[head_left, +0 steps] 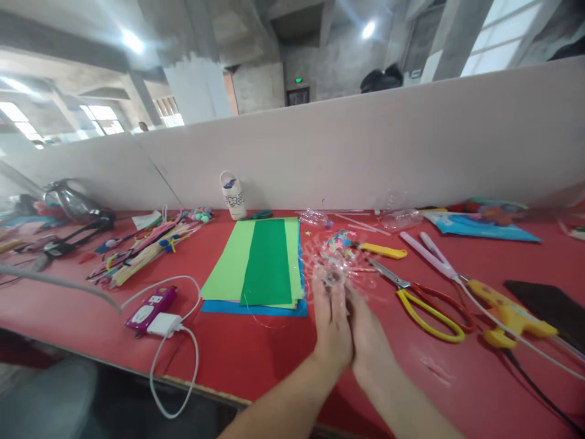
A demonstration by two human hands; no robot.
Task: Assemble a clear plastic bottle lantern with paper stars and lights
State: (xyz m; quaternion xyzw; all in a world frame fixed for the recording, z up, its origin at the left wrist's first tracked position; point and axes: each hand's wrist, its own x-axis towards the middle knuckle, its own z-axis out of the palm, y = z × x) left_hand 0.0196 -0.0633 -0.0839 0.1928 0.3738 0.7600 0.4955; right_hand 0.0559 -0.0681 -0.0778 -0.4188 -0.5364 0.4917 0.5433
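Observation:
My left hand (333,326) and my right hand (365,326) are pressed together above the red table, closed around a clear plastic piece (333,278). It looks like part of a cut bottle, with thin see-through strips spreading out from it; motion blurs its outline. Just beyond it lies a small heap of colourful star-shaped sequins (338,242). To the right of my hands are scissors (404,285) with red and yellow handles, and a yellow utility knife (381,249). Green paper sheets (269,262) lie stacked on the left.
A purple power strip (150,310) with a white charger and cable lies left. Pipe cleaners (150,250) are bundled behind it. A white bottle (233,196) stands by the partition (292,158). To the right are a yellow glue gun (507,311), a pink hair straightener (429,256) and a black phone-like slab (548,308).

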